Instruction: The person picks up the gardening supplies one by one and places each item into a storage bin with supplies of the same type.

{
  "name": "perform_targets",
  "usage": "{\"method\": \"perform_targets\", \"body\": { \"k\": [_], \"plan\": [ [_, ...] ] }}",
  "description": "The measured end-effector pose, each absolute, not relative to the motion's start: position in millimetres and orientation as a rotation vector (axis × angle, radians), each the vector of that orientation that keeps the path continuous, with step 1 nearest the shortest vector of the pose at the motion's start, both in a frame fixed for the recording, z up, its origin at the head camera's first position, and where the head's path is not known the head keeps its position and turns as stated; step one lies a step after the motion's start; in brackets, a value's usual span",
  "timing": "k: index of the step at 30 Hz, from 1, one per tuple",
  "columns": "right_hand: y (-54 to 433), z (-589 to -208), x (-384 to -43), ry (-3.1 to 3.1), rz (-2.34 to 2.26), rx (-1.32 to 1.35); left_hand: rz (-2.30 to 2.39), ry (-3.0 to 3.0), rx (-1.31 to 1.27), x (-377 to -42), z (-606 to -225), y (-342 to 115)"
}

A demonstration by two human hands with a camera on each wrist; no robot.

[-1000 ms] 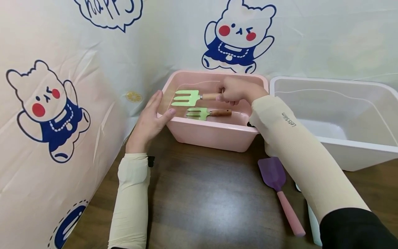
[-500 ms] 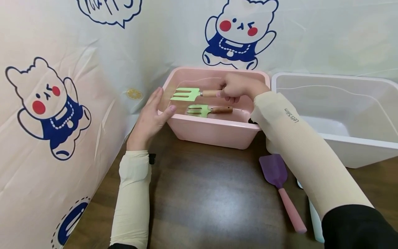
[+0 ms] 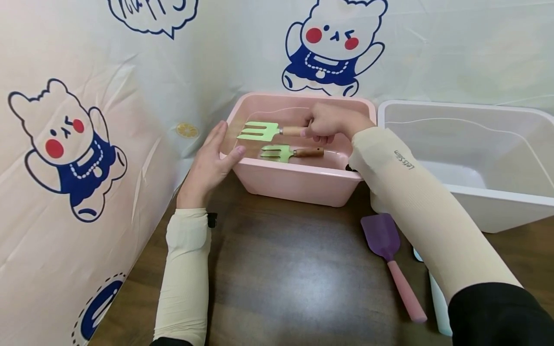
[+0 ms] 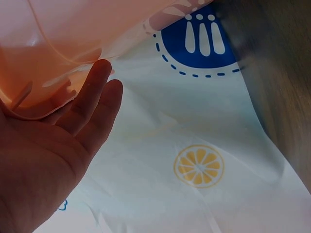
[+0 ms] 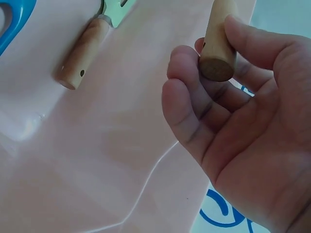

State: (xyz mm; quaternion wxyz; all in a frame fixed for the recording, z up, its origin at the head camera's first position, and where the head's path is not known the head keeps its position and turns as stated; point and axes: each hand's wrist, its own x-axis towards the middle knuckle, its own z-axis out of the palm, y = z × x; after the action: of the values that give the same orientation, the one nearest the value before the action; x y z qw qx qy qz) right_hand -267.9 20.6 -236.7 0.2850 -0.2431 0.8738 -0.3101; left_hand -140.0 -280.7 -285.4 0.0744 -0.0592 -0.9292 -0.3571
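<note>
Well, garden fork point(image 3: 271, 131): prob. light, stiff.
Hdl. point(image 3: 292, 131): best hold; my R hand point(image 3: 330, 121) pinches it.
L hand point(image 3: 206, 163): loose @ tub rim point(image 3: 298, 168).

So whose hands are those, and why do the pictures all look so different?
There's no machine doing the work here: these are a person's own two hands. The wide picture comes from a camera worn on the head, looking down. The two close ones come from cameras on the wrists, one for each hand.

On the brown table stand a pink tub and a white tub. Nearer lie a purple spatula and something pale blue, partly hidden by a sleeve.

The right hand holds a green fork by its wooden handle. The left hand rests at the pink tub's rim. Another green fork is inside that tub.
</note>
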Motion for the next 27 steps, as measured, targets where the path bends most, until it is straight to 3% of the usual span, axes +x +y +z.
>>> {"method": "perform_targets", "body": {
  "k": [27],
  "plan": [
    [10.4,-242.0,-264.0,2.267,-0.616,-0.568,-1.101,-2.797,-0.166,-141.2,-285.3,-280.7]
  ]
}}
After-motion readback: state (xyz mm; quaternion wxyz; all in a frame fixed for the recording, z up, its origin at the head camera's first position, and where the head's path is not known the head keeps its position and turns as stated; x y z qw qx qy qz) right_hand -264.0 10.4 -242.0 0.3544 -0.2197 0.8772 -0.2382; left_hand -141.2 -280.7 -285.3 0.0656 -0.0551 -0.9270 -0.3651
